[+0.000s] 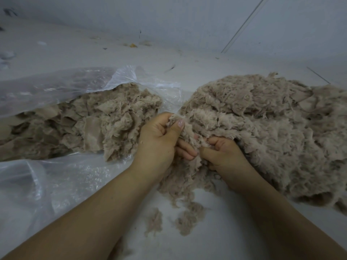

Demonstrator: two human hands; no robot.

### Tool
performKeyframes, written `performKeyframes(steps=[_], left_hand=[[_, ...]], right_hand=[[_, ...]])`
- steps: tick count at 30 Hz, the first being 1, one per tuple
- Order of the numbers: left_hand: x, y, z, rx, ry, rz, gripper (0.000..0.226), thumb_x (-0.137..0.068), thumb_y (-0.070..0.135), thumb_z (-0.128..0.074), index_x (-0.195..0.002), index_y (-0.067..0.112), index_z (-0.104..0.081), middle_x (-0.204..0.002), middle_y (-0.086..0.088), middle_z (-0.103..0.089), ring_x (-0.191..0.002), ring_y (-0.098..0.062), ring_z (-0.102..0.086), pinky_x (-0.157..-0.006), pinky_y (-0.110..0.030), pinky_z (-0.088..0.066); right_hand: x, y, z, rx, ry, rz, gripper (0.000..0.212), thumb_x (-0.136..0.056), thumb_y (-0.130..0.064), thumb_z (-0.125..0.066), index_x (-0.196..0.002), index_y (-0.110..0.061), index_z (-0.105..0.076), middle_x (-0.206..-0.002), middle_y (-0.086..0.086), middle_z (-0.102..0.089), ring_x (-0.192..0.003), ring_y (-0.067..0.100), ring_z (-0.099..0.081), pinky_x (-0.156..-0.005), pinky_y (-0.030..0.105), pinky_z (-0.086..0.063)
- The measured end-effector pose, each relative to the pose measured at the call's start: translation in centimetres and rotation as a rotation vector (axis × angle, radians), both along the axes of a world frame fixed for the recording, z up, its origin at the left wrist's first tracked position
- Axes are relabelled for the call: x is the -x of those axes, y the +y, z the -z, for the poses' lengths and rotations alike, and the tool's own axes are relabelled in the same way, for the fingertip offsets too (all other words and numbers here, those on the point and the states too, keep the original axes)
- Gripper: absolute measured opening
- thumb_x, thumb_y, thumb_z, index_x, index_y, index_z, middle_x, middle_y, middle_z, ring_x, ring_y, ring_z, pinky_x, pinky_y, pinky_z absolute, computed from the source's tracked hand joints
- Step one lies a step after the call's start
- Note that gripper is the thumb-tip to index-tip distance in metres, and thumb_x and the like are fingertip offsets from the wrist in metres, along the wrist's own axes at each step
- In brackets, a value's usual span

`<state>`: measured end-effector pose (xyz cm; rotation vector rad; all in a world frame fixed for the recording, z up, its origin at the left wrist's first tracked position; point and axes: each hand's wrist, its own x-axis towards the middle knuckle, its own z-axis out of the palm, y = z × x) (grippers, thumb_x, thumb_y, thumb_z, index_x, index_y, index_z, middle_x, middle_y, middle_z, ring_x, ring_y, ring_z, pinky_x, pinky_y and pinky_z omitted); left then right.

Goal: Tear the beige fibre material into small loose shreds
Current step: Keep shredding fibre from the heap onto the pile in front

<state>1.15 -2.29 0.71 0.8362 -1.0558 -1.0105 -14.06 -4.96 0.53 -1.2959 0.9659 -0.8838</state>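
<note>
A big fluffy heap of beige fibre lies on the pale floor at the right. At its left edge, my left hand grips a tuft of the fibre, thumb pressed on top. My right hand grips the same clump just beside it, fingers curled into the fibre. The two hands almost touch. A second pile of flatter beige fibre pieces spills from a clear plastic bag at the left. Small loose shreds lie on the floor between my forearms.
More clear plastic sheet covers the floor at the lower left. The grey wall meets the floor at the back, with bits of debris along it. A thin rod leans at the upper right.
</note>
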Motion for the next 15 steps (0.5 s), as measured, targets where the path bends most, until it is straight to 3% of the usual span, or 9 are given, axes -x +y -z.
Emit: performKeyframes(steps=[5,7,10,12,15], left_hand=[[-0.28,0.07,0.03,0.017,-0.001,-0.113,0.019,-0.101,0.011,-0.049,-0.093,-0.005,-0.055,-0.072,-0.034,-0.059,-0.053,-0.039,-0.065,-0.049,-0.038,-0.055],[-0.03,0.29,-0.10,0.041,-0.040,-0.098,0.018,-0.099,0.011,-0.052,-0.088,-0.001,-0.060,-0.063,-0.026,-0.058,-0.052,-0.036,-0.065,-0.048,-0.038,-0.056],[0.51,0.70,-0.20,0.092,-0.142,-0.065,0.016,-0.097,0.010,-0.055,-0.085,0.009,-0.064,-0.058,-0.014,-0.062,-0.052,-0.030,-0.066,-0.048,-0.035,-0.055],[0.65,0.86,-0.21,0.171,-0.258,-0.106,0.015,-0.097,0.010,-0.056,-0.085,0.008,-0.065,-0.065,-0.010,-0.064,-0.059,-0.025,-0.068,-0.053,-0.036,-0.058],[0.64,0.74,-0.22,0.341,-0.569,-0.192,0.016,-0.094,0.011,-0.058,-0.088,0.005,-0.071,-0.083,-0.002,-0.069,-0.081,-0.016,-0.067,-0.073,-0.035,-0.055]], right_hand=[[0.02,-0.33,0.27,-0.030,0.019,0.038,0.029,-0.092,-0.005,-0.061,-0.067,-0.020,-0.064,-0.044,-0.010,-0.054,-0.031,0.001,-0.039,-0.032,0.013,-0.030],[0.07,-0.41,0.37,-0.038,0.005,0.052,0.023,-0.092,-0.003,-0.059,-0.075,-0.019,-0.059,-0.044,-0.009,-0.053,-0.031,0.000,-0.040,-0.032,0.014,-0.030],[0.05,-0.20,0.19,0.080,-0.050,-0.022,0.015,-0.092,0.002,-0.057,-0.090,-0.010,-0.065,-0.055,-0.011,-0.060,-0.040,-0.003,-0.049,-0.039,0.009,-0.035],[-0.02,-0.06,0.11,0.118,-0.146,-0.069,0.014,-0.091,0.007,-0.057,-0.100,-0.002,-0.063,-0.062,-0.014,-0.066,-0.047,-0.006,-0.057,-0.044,0.005,-0.039],[-0.03,0.30,-0.34,0.068,-0.219,-0.075,0.018,-0.091,0.007,-0.054,-0.084,-0.006,-0.063,-0.054,-0.009,-0.064,-0.040,-0.004,-0.054,-0.040,0.005,-0.038]])
